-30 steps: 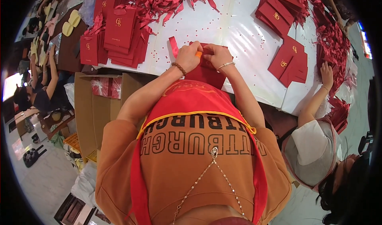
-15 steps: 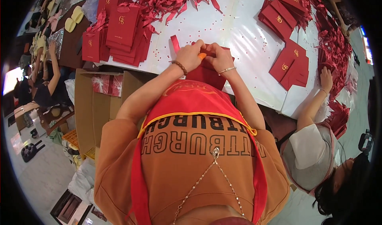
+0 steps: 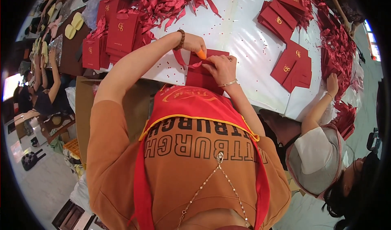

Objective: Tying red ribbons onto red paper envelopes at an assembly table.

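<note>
A flat red paper bag (image 3: pixel 201 78) lies at the table's near edge in front of me, with a loose red ribbon (image 3: pixel 179 59) curving across its left side. My right hand (image 3: pixel 223 69), a thin bracelet at its wrist, is bent over the bag with fingers and thumb gripping its upper part. My left hand (image 3: pixel 193 42), wearing a brown bead bracelet, is closed just above the bag's upper left corner. An orange cover (image 3: pixel 201 54) shows at a fingertip of that hand. Whatever its curled fingers hold is hidden.
Stacked red bags (image 3: pixel 122 34) and a heap of red ribbons (image 3: pixel 171 2) lie left and far. More red bags (image 3: pixel 293 67) rest on the right. A co-worker's hand (image 3: pixel 332 83) touches ribbons there. An open cardboard box (image 3: pixel 87 120) stands below the table's left edge.
My left hand has moved away from the right hand, up and left, with its elbow swung outward. My right hand has shifted slightly down. More of the bag and ribbon shows between them.
</note>
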A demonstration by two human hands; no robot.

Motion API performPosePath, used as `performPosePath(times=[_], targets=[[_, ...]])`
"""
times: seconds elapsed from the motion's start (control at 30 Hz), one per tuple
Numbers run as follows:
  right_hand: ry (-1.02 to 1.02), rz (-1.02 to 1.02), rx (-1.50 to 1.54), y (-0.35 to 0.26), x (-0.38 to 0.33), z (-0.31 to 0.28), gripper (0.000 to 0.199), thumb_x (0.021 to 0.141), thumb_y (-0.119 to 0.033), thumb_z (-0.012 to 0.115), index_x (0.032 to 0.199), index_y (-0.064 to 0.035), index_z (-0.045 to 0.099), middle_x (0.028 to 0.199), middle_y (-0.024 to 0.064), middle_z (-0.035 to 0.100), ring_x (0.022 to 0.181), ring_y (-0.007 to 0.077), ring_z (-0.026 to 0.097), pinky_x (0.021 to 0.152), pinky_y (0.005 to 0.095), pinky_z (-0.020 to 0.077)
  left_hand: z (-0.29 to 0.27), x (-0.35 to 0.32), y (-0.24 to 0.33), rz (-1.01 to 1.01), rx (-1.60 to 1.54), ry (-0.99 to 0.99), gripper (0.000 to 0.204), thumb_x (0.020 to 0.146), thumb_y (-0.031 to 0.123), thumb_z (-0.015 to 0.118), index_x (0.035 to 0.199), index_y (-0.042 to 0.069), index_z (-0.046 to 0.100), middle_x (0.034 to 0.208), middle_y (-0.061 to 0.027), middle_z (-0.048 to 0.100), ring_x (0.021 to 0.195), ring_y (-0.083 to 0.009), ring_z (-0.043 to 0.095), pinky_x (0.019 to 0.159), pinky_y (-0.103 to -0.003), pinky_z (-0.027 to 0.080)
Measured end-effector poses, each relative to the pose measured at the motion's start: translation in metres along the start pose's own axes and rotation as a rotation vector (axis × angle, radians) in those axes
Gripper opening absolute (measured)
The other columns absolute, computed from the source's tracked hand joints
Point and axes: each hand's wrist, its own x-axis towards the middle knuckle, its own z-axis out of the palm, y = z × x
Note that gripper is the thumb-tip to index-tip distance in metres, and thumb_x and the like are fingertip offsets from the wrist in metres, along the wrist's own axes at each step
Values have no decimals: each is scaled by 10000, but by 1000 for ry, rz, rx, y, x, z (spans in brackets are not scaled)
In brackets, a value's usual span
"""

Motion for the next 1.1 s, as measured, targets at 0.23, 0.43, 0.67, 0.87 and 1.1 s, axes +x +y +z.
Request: performPosePath(times=[0.23,0.43,0.67,0.87,1.1], targets=[[-12,0,44,-1,2,-3,142,706,-253,649,771,-137,602,646,-11,567,645,155,512,726,344,289,7,7,4,-99,-274,356,227,754,242,564,827,43,647,708,-18,588,617,-100,504,560,-241,394],[-143,294,91,19,7,6,236,728,-338,623,895,-171,624,684,24,619,670,171,576,728,345,289,27,-10,-41,-79,-590,541,593,852,427,474,1294,90,268,887,-70,545,648,-119,527,612,-226,438],[-199,439,98,40,10,17,267,730,-369,616,953,-222,626,712,34,639,689,183,594,739,330,300,59,-92,-27,-12,-88,374,649,806,202,580,1336,117,217,668,-22,488,590,-112,496,682,-303,452],[-298,542,66,36,22,18,293,719,-400,619,958,-232,637,738,44,645,725,198,604,738,326,330,66,-138,-24,110,-1002,426,544,785,145,590,1264,43,351,680,-36,514,619,-127,497,681,-252,411],[-346,434,43,25,28,30,289,726,-387,616,963,-224,633,777,38,646,774,203,598,767,342,318,52,-141,25,791,-1487,701,430,839,229,527,1163,-35,429,1000,-138,548,888,-204,557,844,-342,427]])
